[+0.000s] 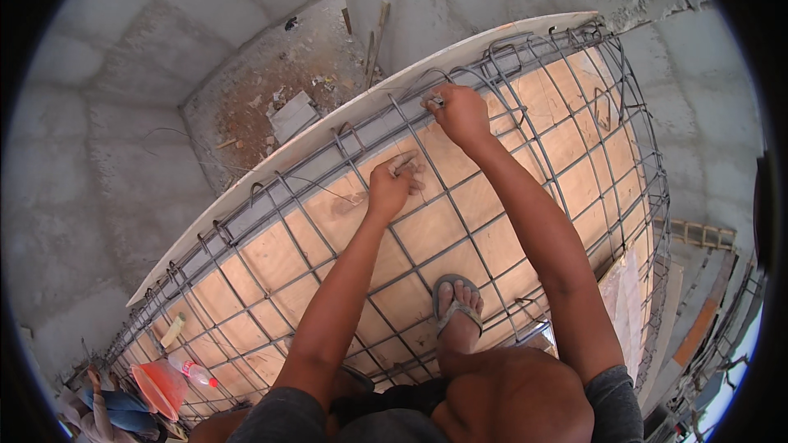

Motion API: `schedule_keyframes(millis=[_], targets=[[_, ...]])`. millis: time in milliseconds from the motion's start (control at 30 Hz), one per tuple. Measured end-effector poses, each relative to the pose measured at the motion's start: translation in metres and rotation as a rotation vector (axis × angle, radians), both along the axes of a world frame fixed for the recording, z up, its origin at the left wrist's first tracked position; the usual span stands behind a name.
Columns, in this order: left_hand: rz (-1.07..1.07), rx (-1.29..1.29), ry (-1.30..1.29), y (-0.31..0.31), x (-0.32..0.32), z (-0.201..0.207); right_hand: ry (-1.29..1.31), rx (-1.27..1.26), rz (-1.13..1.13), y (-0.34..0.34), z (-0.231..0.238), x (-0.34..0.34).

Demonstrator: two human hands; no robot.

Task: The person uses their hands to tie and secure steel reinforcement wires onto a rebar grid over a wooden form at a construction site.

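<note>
A grid of grey steel reinforcing bars (468, 234) lies over plywood boards (431, 217). My right hand (461, 115) is closed at the far edge of the grid, beside the long bars. Something small and grey shows at its fingertips, too small to name. A thin wire (433, 71) loops just beyond those fingers. Lower and to the left, my left hand (392, 186) hangs over the grid with thumb and fingers pinched; what they hold cannot be made out. Another thin wire (332, 193) runs from the left toward this hand.
A pale board edge (328, 127) bounds the far side, with a rubble-strewn floor (254, 107) below. My sandalled foot (458, 299) stands among the bars. At lower left are a red-orange cone-like thing (162, 387), a plastic bottle (195, 372) and another person (111, 410).
</note>
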State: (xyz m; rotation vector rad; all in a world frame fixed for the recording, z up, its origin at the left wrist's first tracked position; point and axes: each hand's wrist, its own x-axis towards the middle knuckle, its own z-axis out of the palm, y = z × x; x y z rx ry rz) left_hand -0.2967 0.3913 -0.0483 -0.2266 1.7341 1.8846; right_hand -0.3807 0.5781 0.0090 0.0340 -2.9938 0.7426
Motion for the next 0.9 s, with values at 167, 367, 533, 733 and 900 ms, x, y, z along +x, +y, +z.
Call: schedule_keyframes(millis=[167,367,533,733,900], targets=[[0.07,0.014,-0.061,0.001,0.001,0.005,0.056,0.209,0.146,0.0,0.0,-0.004],[0.149,0.04,-0.095,-0.003,0.002,0.002,0.004,0.191,0.104,-0.001,0.001,-0.012],[0.151,0.041,-0.109,0.001,0.004,0.006,-0.004,0.124,0.107,0.0,-0.003,-0.011],[0.159,0.047,-0.093,-0.003,0.005,0.002,-0.047,0.143,0.088,0.002,-0.001,-0.009],[0.235,0.04,-0.08,0.005,0.006,0.006,-0.017,0.155,0.145,0.015,-0.006,-0.008]])
